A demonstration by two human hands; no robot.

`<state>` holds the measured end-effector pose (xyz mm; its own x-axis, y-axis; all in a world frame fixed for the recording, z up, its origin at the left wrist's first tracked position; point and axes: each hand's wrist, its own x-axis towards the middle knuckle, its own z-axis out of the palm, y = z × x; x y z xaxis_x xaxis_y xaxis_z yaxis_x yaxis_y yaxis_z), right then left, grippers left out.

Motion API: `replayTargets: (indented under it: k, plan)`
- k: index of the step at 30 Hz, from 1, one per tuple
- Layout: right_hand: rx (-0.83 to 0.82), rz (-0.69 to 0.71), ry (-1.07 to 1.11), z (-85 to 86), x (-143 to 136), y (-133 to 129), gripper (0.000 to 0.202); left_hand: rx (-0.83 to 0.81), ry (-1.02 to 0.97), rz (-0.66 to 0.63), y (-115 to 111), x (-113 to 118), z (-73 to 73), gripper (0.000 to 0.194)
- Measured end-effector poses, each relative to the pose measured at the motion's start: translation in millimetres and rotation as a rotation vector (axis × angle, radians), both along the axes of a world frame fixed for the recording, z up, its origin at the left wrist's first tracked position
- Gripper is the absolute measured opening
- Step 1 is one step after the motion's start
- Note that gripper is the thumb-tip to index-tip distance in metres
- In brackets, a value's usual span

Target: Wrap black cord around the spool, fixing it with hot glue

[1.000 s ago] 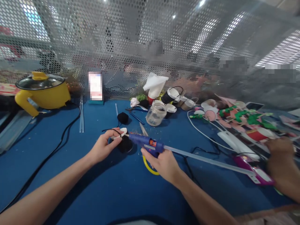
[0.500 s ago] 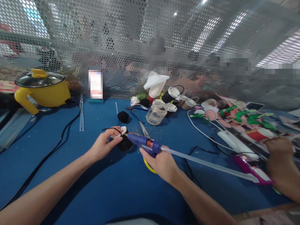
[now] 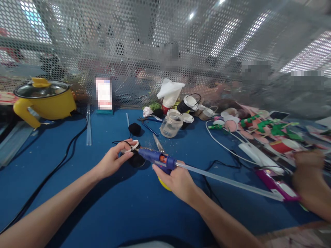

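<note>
My left hand (image 3: 113, 159) is closed on the white rim of a small paper cup (image 3: 137, 161) wrapped in black cord, which lies tilted. A loose cord end sticks out over the fingers. My right hand (image 3: 182, 181) grips a blue hot glue gun (image 3: 152, 156) with a long clear glue stick (image 3: 227, 179) out of its back. The nozzle touches or nearly touches the cup near its rim; the exact contact is too small to tell. Beyond the cup sits a ball of black cord (image 3: 134, 129). Scissors (image 3: 158, 143) with yellow handles lie partly under the glue gun.
A clear plastic jar (image 3: 171, 124), pliers (image 3: 150, 120) and several cord-wrapped cups (image 3: 188, 103) stand or lie behind. To the left are a yellow electric pot (image 3: 46, 105) and a phone (image 3: 103, 93). At right, another person's hand (image 3: 309, 167) is near craft pieces and a purple device (image 3: 278, 186).
The view has shifted slightly. My left fingers and the cup's white rim have turned a little, showing more of the rim. The glue gun stays at the cup.
</note>
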<state>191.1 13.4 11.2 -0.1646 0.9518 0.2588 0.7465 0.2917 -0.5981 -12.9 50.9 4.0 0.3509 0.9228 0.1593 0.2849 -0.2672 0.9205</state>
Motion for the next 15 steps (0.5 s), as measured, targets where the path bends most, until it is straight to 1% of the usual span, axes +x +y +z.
replayTargets:
  k: [2,6,7,10,12,15]
  plan:
    - [0.009,0.022,0.008,-0.9,-0.3,-0.4,0.021,0.0,0.004,-0.014,0.1,-0.3,0.2,0.011]
    - [0.061,-0.058,-0.047,-0.5,0.2,-0.2,0.023,-0.006,0.014,-0.025,0.2,-0.8,1.3,0.012]
    - [0.077,-0.059,-0.056,-0.3,0.3,-0.2,0.023,-0.007,0.015,-0.028,0.3,-1.0,1.5,0.012]
    - [0.087,-0.013,-0.051,-1.0,-0.1,0.0,0.023,-0.006,0.005,-0.042,0.7,-1.8,1.1,0.012]
    - [0.086,-0.012,-0.053,-3.1,0.0,1.0,0.024,0.0,-0.002,-0.057,1.4,-2.7,0.2,0.012]
    - [0.099,-0.079,-0.109,-6.3,1.3,3.5,0.028,0.006,0.0,-0.084,3.1,-4.4,-1.1,0.012]
